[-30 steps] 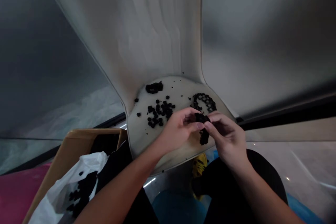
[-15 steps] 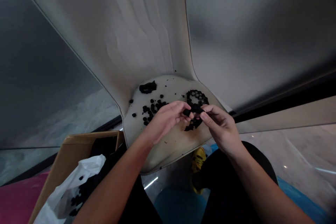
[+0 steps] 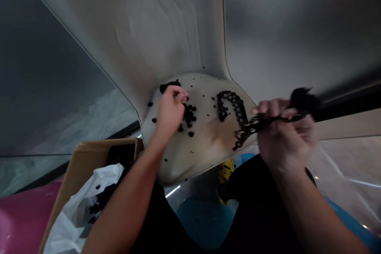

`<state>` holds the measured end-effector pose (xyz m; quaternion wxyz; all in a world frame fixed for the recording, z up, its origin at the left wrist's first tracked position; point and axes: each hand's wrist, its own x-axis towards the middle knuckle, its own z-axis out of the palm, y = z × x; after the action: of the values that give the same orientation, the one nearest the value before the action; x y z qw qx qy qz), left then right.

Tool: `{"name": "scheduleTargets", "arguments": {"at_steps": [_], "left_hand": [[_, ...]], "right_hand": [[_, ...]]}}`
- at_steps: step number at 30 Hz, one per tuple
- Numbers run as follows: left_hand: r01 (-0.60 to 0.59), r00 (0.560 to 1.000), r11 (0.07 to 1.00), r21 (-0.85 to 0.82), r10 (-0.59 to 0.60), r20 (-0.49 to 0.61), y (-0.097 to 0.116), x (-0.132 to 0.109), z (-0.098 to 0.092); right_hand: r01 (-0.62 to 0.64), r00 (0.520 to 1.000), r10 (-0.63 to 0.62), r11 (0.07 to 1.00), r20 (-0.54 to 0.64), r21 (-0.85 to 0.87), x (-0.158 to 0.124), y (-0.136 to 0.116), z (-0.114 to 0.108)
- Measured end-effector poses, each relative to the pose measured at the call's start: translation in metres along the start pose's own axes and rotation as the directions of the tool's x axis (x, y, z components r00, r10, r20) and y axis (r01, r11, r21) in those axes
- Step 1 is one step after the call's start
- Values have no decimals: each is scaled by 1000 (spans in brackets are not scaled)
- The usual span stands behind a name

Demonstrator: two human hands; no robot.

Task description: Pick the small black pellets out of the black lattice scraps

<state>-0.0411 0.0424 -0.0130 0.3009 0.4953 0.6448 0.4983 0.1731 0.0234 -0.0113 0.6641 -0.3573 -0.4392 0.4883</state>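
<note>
- The left hand [image 3: 170, 112] is curled, fingers bunched together, just above the seat; whether it pinches anything, I cannot tell.
- Its fingertips [image 3: 182, 95] are near a black lump [image 3: 168, 86] at the back of the seat, and just beside loose black crumbs [image 3: 189, 114].
- The right hand [image 3: 282, 135] is closed around a black lattice strip [image 3: 235, 103], pinching it between fingers and thumb, off the seat's right edge.
- The strip runs from a blurred end [image 3: 303, 100] past the hand, then across the seat edge, and curls up onto the pale seat [image 3: 205, 147].
- Below the seat, a yellow shoe [image 3: 225, 171] sits by a dark trouser leg [image 3: 253, 206].
- At lower left, a white plastic bag [image 3: 80, 216] with black bits [image 3: 97, 202] in it lies in a cardboard box [image 3: 86, 154].
</note>
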Motion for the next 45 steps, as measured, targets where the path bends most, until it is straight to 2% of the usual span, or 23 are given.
{"name": "scheduleTargets", "arguments": {"at_steps": [1, 2, 3, 5, 8, 11, 12, 14, 16, 18, 19, 22, 25, 28, 32, 36, 40, 45], "left_hand": [[23, 1000, 999, 23, -22, -17, -7, 9, -8], [39, 999, 998, 43, -40, 17, -15, 16, -16], [14, 993, 994, 110, -27, 116, -23, 20, -23], [-14, 974, 987, 161, -23, 224, -38, 21, -31], [-66, 950, 974, 215, -4, 311, -48, 13, -30], [-131, 958, 964, 233, 62, 280, -40, 3, -23], [-150, 957, 972, 179, 98, 272, -34, 0, -21], [-139, 939, 989, -44, 145, 312, -20, -7, -15], [-13, 890, 960, -280, 139, 434, -7, -14, -10], [103, 836, 924, -368, 120, 535, 1, -21, -5], [122, 826, 917, -381, 119, 550, 4, -23, -3], [74, 853, 912, -404, 153, 500, 6, -26, -1], [8, 863, 933, -361, 176, 473, 6, -26, -2], [18, 886, 951, -308, 127, 445, 6, -24, -2], [27, 892, 958, -285, 106, 440, 2, -23, -1], [46, 863, 963, -267, 96, 496, 1, -23, -1], [126, 811, 964, -235, 36, 584, 3, -26, 3], [82, 881, 965, -248, 47, 471, 5, -32, 13]], "right_hand": [[48, 999, -48, 999, -2, -1, 3, -6, -3], [65, 998, -65, 998, 9, -22, 5, -10, -7], [48, 998, -46, 997, 32, -52, 7, -12, -11], [-53, 994, 63, 993, 94, -110, 9, -10, -20], [-182, 953, 223, 963, 205, -201, 8, 2, -25], [-177, 924, 270, 930, 271, -322, 6, 10, -20], [-167, 921, 273, 922, 280, -350, 5, 11, -17], [-151, 916, 275, 910, 291, -386, 5, 11, -11], [-143, 911, 274, 911, 308, -386, 5, 10, -6], [-143, 912, 267, 918, 310, -370, 5, 12, -4], [-151, 914, 270, 919, 302, -364, 5, 13, -4], [-241, 903, 337, 911, 267, -335, 5, 16, -5], [-356, 855, 435, 888, 283, -290, 4, 16, -6], [-344, 840, 429, 895, 333, -284, 3, 13, -3], [-231, 887, 330, 922, 322, -310, 3, 10, -2], [-167, 940, 262, 912, 220, -375, 4, 12, -5], [-123, 970, 198, 898, 140, -422, 3, 14, -3], [-59, 984, 135, 865, 118, -498, -2, 16, -1]]}}
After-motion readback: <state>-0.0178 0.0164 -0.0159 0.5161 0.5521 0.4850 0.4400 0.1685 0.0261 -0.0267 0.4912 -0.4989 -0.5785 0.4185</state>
